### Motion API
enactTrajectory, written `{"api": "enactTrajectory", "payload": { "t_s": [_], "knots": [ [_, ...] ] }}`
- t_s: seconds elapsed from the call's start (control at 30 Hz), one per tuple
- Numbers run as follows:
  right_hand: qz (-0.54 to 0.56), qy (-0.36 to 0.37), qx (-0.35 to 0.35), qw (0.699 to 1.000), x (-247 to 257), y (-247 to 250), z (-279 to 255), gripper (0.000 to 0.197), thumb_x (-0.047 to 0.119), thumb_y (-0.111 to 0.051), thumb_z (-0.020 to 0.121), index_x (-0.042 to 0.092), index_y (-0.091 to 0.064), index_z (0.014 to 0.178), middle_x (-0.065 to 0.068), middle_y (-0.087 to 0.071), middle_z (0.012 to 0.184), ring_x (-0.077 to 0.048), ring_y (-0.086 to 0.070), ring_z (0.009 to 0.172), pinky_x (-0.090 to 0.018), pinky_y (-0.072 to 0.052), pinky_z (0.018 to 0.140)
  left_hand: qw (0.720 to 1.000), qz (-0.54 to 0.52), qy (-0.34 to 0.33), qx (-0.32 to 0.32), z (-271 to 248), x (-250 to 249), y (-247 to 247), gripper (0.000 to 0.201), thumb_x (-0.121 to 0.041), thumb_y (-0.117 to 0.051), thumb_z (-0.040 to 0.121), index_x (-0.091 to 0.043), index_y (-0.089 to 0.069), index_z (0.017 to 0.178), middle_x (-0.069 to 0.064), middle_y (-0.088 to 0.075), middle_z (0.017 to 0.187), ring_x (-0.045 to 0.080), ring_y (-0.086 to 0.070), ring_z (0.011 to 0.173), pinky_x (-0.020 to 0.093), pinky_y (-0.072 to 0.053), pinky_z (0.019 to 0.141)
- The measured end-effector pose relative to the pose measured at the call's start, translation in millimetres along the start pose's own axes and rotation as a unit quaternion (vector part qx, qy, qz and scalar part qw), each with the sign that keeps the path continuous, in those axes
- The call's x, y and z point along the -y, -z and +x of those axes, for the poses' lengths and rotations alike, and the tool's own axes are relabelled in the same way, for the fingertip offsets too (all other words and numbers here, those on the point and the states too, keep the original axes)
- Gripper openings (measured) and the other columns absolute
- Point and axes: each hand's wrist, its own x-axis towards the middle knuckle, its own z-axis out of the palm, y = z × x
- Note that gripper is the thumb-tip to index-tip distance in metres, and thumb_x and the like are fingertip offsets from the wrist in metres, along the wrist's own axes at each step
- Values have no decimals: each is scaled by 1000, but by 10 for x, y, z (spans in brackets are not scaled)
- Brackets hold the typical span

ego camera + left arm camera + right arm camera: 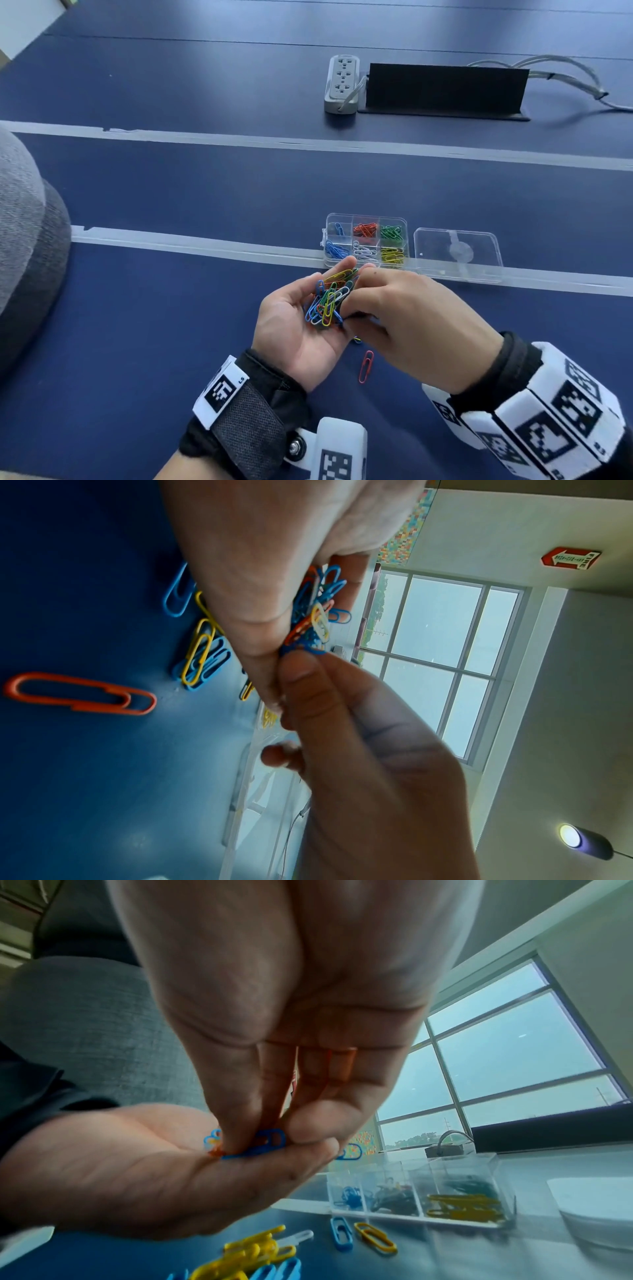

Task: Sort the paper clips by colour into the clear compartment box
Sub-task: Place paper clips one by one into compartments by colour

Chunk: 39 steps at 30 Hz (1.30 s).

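Observation:
My left hand [333, 269] lies palm up and carries a heap of mixed paper clips [329, 301] in blue, yellow, green, red and white. My right hand [346, 317] reaches into the heap, and its thumb and forefinger pinch a blue clip [270, 1139]. Just beyond the hands sits the clear compartment box [366, 219], open. It holds blue clips on the left, red and white ones in the middle, and green and yellow ones on the right. A red clip [365, 366] lies on the table under my hands. More yellow and blue clips [253, 1253] lie loose in front of the box.
The box's clear lid [457, 253] lies just right of it. A white tape strip [205, 243] runs across the blue table. A power strip [342, 84], a black panel [445, 90] and cables stand far back. A grey cushion [27, 240] is at the left edge.

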Motion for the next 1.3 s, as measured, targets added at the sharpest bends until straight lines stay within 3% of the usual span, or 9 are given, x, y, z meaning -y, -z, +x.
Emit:
{"api": "enactTrajectory", "payload": {
  "t_s": [0.13,0.3,0.37,0.5,0.63,0.83,0.9,1.03,1.3],
  "knots": [
    [173,-41,-101,979,-36,91,9,15,9,-60,82,22,-68,84,3,-66,72,-13,-61,63,-24,-49,59,1000,-7,-21,14,-17,-12,-1,42,-19,-43,82,5,-70,103,21,-70,101,29,-69,81,40,-55,80],
    [561,-216,-96,794,-43,283,53,17,3,-47,92,6,-64,90,-9,-57,68,-15,-53,55,-20,-48,46,999,-27,-16,45,-67,-38,-45,42,-17,-40,85,6,-66,109,27,-65,115,39,-66,102,56,-48,88],
    [593,-245,-79,763,-46,317,61,18,12,-48,92,9,-61,81,-2,-54,64,-13,-48,50,-20,-40,40,998,-27,-15,50,-71,-40,-54,42,-17,-40,86,7,-66,109,28,-64,117,40,-63,107,57,-47,90],
    [324,-163,-56,930,-38,210,26,10,23,-66,83,18,-61,76,4,-54,53,-7,-40,46,-18,-35,46,999,-12,-11,47,-82,-51,-65,43,-18,-42,83,5,-67,109,24,-66,115,39,-60,113,49,-54,85],
    [102,-64,-44,992,-33,85,15,13,21,-76,71,24,-69,82,9,-65,70,-9,-58,65,-26,-49,68,999,-12,-9,35,-72,-50,-53,47,-19,-40,84,5,-61,117,26,-63,120,38,-59,111,41,-57,73],
    [47,-5,-36,998,-109,35,44,8,23,-61,74,20,-67,78,9,-63,79,-5,-48,67,-20,-45,65,1000,-12,-18,23,-58,-34,-37,45,-18,-44,79,7,-64,110,22,-70,100,28,-68,73,31,-48,68],
    [32,-3,-27,999,-140,40,28,7,23,-54,80,21,-61,81,9,-59,83,-12,-53,75,-30,-48,67,1000,-14,-14,18,-53,-32,-41,45,-18,-44,79,7,-64,111,22,-69,101,29,-68,74,31,-54,63],
    [91,-28,-30,995,-134,79,10,9,22,-48,90,22,-51,82,12,-52,78,-4,-44,71,-18,-38,65,1000,-15,-4,17,-53,-44,-50,45,-18,-43,80,7,-64,111,26,-66,111,35,-66,92,45,-52,84],
    [400,-174,-39,899,-75,154,75,8,19,-51,70,22,-48,64,-32,-58,82,-20,-37,61,-27,-30,47,999,-35,-1,41,-75,-21,-88,42,-16,-42,82,11,-66,104,29,-67,108,40,-69,88,56,-46,87]
  ]
}}
